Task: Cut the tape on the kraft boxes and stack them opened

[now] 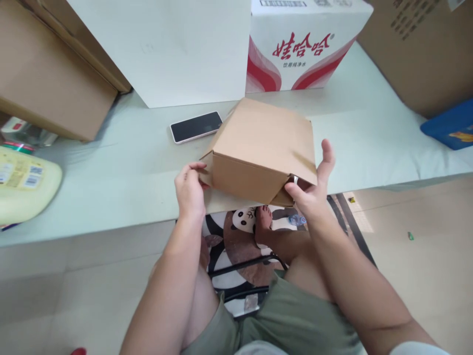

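Note:
A brown cardboard box (264,140) sits tilted at the front edge of the covered table, with side flaps standing out at its left and right ends. My left hand (191,190) is closed on the flap at the left end, fingers bent around it. At the right end, my right hand (312,190) holds the box by its partly open side. Its thumb lies at the opening and one finger sticks up, while the other fingers are mostly hidden. Something small and whitish shows inside that opening. Behind the box's left side lies a phone (195,127) with a dark screen.
A white panel (185,49) and a white-and-red carton (299,54) stand behind. Large cardboard boxes (48,74) (424,54) flank the table (121,187). A yellowish bottle (27,185) is at left, a blue package (451,125) at right. A panda-patterned mat (236,241) lies below.

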Demonstrator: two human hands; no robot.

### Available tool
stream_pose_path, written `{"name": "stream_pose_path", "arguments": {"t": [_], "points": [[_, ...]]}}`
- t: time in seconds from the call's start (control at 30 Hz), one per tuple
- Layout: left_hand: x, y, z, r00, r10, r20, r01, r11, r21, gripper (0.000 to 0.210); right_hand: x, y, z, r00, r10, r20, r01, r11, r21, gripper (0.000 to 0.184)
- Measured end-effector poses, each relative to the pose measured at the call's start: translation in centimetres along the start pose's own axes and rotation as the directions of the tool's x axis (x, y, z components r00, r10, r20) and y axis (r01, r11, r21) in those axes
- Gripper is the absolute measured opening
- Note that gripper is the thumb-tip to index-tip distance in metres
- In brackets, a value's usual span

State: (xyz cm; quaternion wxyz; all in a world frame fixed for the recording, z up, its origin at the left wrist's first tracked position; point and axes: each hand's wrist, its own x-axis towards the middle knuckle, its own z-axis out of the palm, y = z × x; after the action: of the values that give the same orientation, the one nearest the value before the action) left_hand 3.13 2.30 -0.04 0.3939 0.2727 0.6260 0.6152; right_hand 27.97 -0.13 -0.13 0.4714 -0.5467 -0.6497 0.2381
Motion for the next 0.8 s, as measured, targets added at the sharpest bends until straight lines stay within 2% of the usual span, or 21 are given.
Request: {"name": "stream_pose_path", "arguments": {"t": [0.1, 0.23, 0.33, 0.4, 0.47, 0.53, 0.6, 0.7, 0.8], "points": [[0.1, -0.1, 0.0, 0.997, 0.002, 0.073, -0.006, 0.998, 0.056, 0.022, -0.1, -0.1, 0.1, 0.999, 0.008, -0.032, -0.007, 0.999, 0.035, 0.097], [0.4, -0.6, 0.0, 0.995, 0.000, 0.096, 0.000, 1.000, -0.005, 0.030, 0.1, -0.1, 0.3, 0.991, 0.037, -0.130, -0.032, 0.999, 0.034, 0.072], [0.8, -1.3, -0.4, 0.994, 0.012, 0.107, -0.008, 0.999, -0.040, 0.029, 0.4, 0.1, 0.3, 0.983, 0.100, -0.156, -0.090, 0.994, 0.069, 0.066], [1.1, -1.8, -0.7, 0.989, 0.060, 0.136, -0.062, 0.998, 0.016, 0.031, 0.6, 0.3, 0.2, 0.978, 0.141, -0.152, -0.125, 0.986, 0.112, 0.064], [1.4, -2.2, -1.0, 0.966, 0.140, 0.215, -0.169, 0.978, 0.125, 0.029, 0.8, 0.4, 0.2, 0.975, 0.160, -0.152, -0.139, 0.980, 0.139, 0.063], [1.7, -2.5, -1.2, 0.921, 0.194, 0.337, -0.273, 0.940, 0.205, 0.022, 1.0, 0.5, 0.3, 0.973, 0.177, -0.150, -0.154, 0.977, 0.149, 0.060], [1.9, -2.8, -1.3, 0.876, 0.215, 0.432, -0.335, 0.915, 0.224, 0.024, 1.0, 0.5, 0.4, 0.970, 0.205, -0.133, -0.183, 0.970, 0.157, 0.057], [2.4, -3.4, -1.3, 0.839, 0.226, 0.496, -0.367, 0.907, 0.208, 0.038, 0.8, 0.5, 0.6, 0.973, 0.215, -0.087, -0.199, 0.966, 0.163, 0.055], [3.3, -4.1, -1.3, 0.847, 0.172, 0.503, -0.304, 0.933, 0.192, 0.044, 0.6, 0.7, 0.6, 0.984, 0.166, -0.071, -0.152, 0.973, 0.171, 0.054]]}}
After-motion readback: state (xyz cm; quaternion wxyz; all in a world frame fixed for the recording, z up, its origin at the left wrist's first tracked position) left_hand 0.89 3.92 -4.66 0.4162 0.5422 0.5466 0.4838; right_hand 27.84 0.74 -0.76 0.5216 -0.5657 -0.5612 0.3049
